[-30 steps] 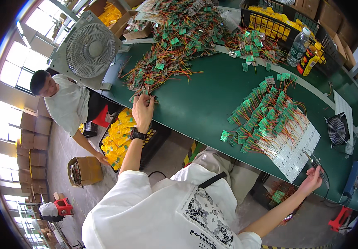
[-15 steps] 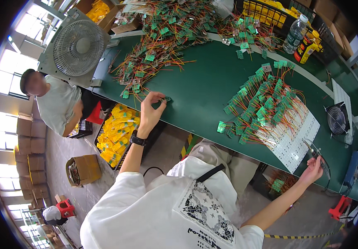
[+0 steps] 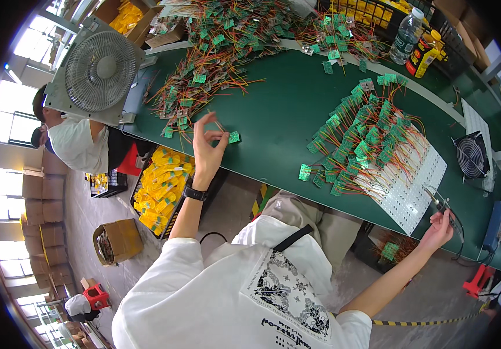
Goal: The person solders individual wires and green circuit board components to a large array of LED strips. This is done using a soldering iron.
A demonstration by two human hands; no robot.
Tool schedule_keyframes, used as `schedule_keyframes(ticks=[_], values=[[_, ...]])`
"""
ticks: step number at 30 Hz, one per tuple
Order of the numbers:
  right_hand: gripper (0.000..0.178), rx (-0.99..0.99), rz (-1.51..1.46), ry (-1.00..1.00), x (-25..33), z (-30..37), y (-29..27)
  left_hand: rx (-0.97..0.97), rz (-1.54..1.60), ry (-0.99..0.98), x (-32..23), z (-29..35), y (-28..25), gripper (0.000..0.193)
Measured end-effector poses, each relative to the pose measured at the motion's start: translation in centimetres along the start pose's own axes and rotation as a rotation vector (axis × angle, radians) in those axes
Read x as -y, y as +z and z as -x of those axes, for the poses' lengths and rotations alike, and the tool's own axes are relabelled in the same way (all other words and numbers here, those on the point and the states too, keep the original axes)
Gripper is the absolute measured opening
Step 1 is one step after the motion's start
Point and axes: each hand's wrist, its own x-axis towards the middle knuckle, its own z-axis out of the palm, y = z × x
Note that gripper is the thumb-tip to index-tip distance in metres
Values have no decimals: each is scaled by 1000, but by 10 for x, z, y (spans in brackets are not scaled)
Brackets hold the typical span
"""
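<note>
My left hand (image 3: 207, 152) is over the left part of the green worktable, near the pile's front end. Its thumb and fingers pinch a small green circuit board (image 3: 234, 136) whose face shows. Thin wires seem to run up past the fingers. My right hand (image 3: 438, 230) grips a soldering iron (image 3: 443, 205) with a cable, at the front right corner of a white perforated plate (image 3: 404, 195). The iron's thin tip points left over that plate. Rows of wired green circuit boards (image 3: 362, 145) lie along the plate's left side, their red and yellow wires reaching onto it.
A big heap of wired boards (image 3: 221, 41) covers the back left. A bottle (image 3: 406, 36) and a yellow-black container (image 3: 425, 53) stand at the back right. A small black fan (image 3: 472, 160) is at the right, a large fan (image 3: 100, 70) at the left. Two people sit beyond it.
The board in my left hand has turned so that its green face shows, and the fingers have lifted slightly. My right hand stays with the iron. The whole view has shifted a little.
</note>
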Motion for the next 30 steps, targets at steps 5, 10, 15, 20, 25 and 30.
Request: schedule_keyframes(ticks=[5,10,15,20,25,30], values=[[23,13,-15,-2,-3,0,0,-127,314,-233,1,-5,5,78],[22,7,-22,-9,-3,-1,-3,-207,360,-227,-8,-6,18,79],[23,11,-36,5,-2,0,1,-30,456,-332,-2,-13,17,56],[24,-17,-11,-3,1,1,4,53,392,-271,-11,-18,27,22],[22,-58,-10,2,6,3,11,277,358,-202,-35,-30,54,18],[18,-81,-61,8,6,4,11,669,414,44,-120,-26,127,14]])
